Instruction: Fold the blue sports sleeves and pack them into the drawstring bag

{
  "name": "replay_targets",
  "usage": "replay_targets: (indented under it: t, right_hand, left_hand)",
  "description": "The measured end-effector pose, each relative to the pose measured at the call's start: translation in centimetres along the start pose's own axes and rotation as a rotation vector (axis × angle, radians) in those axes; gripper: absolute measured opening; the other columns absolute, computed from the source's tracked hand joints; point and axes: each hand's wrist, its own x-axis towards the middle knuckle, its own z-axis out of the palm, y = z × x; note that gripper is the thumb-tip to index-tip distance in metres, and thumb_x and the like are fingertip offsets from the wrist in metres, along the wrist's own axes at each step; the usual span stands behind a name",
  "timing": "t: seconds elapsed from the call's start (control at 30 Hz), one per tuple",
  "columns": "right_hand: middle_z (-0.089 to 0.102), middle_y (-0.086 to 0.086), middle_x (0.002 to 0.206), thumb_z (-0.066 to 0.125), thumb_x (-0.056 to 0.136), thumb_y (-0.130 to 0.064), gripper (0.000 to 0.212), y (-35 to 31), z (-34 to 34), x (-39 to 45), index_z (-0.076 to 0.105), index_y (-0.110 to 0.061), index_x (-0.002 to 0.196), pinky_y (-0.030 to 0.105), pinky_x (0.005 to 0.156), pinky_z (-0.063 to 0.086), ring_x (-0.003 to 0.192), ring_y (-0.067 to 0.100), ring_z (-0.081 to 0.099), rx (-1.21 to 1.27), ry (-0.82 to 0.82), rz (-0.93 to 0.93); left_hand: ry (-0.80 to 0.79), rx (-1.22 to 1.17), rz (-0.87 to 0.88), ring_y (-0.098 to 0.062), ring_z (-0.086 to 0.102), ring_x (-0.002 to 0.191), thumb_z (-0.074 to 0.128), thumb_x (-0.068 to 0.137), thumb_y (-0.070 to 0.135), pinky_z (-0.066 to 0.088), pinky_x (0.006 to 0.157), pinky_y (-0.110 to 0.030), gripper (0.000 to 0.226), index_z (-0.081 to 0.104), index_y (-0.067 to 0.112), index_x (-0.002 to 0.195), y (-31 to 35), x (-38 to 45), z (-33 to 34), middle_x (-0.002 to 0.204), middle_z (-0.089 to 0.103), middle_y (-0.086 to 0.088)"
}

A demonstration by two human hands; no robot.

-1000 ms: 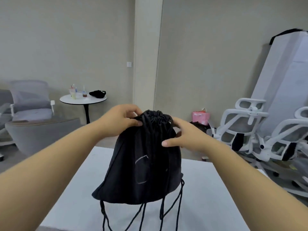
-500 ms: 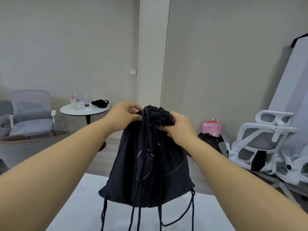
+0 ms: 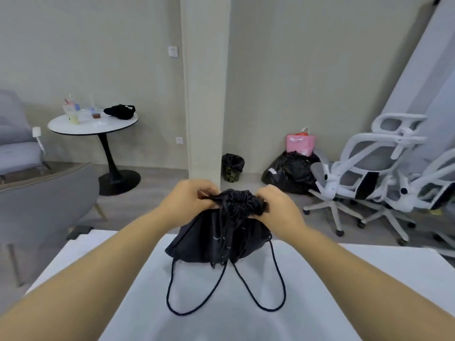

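A black drawstring bag [image 3: 202,242] stands on the white table [image 3: 344,279] near its far edge, its top gathered into a bunch. My left hand [image 3: 189,200] pinches the gathered top from the left. My right hand [image 3: 275,207] grips it from the right. Black cords [image 3: 261,284] hang from the bag and lie in loops on the tabletop toward me. No blue sports sleeves are visible.
A round white side table [image 3: 98,126] with cups and a dark item stands back left beside grey armchairs [image 3: 44,200]. White office chairs [image 3: 369,173] lie at right. Black rubbish bags [image 3: 290,173], a pink bag [image 3: 300,143] and a small bin [image 3: 231,167] sit against the wall.
The bag has come down from a raised, stretched hang to sit slumped on the table. Both hands stay at its gathered top. My view has tilted downward.
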Motion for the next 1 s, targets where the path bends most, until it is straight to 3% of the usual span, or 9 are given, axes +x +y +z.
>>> replay_targets:
  t: [0.07,0.13,0.23,0.3,0.43,0.5,0.7,0.87,1.0]
  right_hand:
    - [0.035,-0.016,0.078,0.08,0.073,-0.029,0.031,1.7,3.1,-2.6,0.062,-0.011,0.091,0.022,0.061,0.032,0.075,0.015,0.04,0.006,-0.12,0.031]
    - [0.04,-0.02,0.09,0.083,0.07,-0.031,0.035,3.1,5.7,-5.6,0.063,-0.012,0.091,0.021,0.073,0.037,0.086,0.014,0.04,0.026,-0.191,0.038]
    - [0.058,-0.007,0.119,0.08,0.072,-0.015,0.026,4.0,7.9,-9.5,0.065,-0.013,0.093,0.027,0.094,0.042,0.109,0.016,0.047,0.028,-0.295,0.039]
    - [0.061,-0.008,0.125,0.073,0.077,-0.008,0.023,4.2,8.3,-11.7,0.066,-0.016,0.097,0.027,0.096,0.044,0.117,0.013,0.053,0.015,-0.387,0.053]
    - [0.047,-0.018,0.141,0.067,0.085,-0.029,0.025,4.8,9.3,-15.7,0.062,-0.026,0.109,0.019,0.097,0.038,0.127,0.004,0.046,-0.047,-0.555,0.066]
    - [0.041,-0.018,0.147,0.064,0.088,-0.033,0.028,5.0,10.6,-17.2,0.061,-0.027,0.115,0.021,0.101,0.035,0.132,0.006,0.041,-0.089,-0.624,0.068]
    - [0.036,-0.013,0.151,0.058,0.091,-0.028,0.036,4.7,13.8,-19.7,0.056,-0.027,0.127,0.03,0.105,0.037,0.131,0.017,0.042,-0.169,-0.686,0.102]
    - [0.032,-0.012,0.153,0.057,0.091,-0.026,0.04,4.4,13.7,-20.0,0.051,-0.028,0.131,0.037,0.104,0.039,0.134,0.018,0.038,-0.223,-0.794,0.132]
    - [0.055,-0.005,0.127,0.059,0.088,-0.025,0.031,3.5,11.8,-18.6,0.059,-0.025,0.119,0.039,0.092,0.048,0.114,0.022,0.053,-0.238,-0.877,0.167]
  left_hand:
    - [-0.13,0.013,-0.066,0.004,0.062,0.068,0.069,0.078,-0.001,0.048,0.075,-0.013,0.03,0.07,0.029,0.073,-3.0,-1.6,1.9,0.071,0.07,0.016]
    - [-0.197,-0.005,-0.094,0.004,0.063,0.074,0.069,0.079,0.003,0.049,0.08,-0.016,0.033,0.07,0.035,0.073,-5.3,-3.3,3.6,0.077,0.071,0.015]
    - [-0.232,0.037,-0.059,0.002,0.062,0.088,0.071,0.076,0.004,0.047,0.083,-0.012,0.043,0.065,0.046,0.067,-7.7,-5.8,5.6,0.088,0.069,0.019]
    - [-0.339,0.082,-0.046,0.005,0.059,0.096,0.073,0.075,0.007,0.044,0.085,-0.007,0.039,0.063,0.045,0.071,-9.1,-7.6,6.8,0.097,0.067,0.018]
    - [-0.549,0.266,-0.008,0.005,0.056,0.102,0.072,0.079,0.021,0.044,0.09,-0.013,0.021,0.068,0.039,0.09,-12.2,-11.0,9.2,0.112,0.061,0.02]
    - [-0.596,0.373,0.016,0.0,0.053,0.11,0.068,0.082,0.025,0.042,0.093,-0.016,0.023,0.068,0.032,0.104,-13.3,-12.4,10.5,0.121,0.057,0.02]
    - [-0.635,0.513,0.064,-0.008,0.047,0.122,0.059,0.087,0.023,0.039,0.096,-0.02,0.032,0.062,0.028,0.119,-15.0,-15.2,13.2,0.136,0.049,0.013]
    - [-0.683,0.584,0.014,-0.01,0.047,0.121,0.059,0.087,0.026,0.04,0.096,-0.023,0.037,0.056,0.029,0.124,-14.8,-16.0,13.9,0.136,0.046,0.013]
    - [-0.678,0.607,-0.124,-0.016,0.049,0.118,0.061,0.087,0.03,0.043,0.097,-0.03,0.037,0.054,0.028,0.124,-13.3,-16.1,13.9,0.131,0.048,0.009]
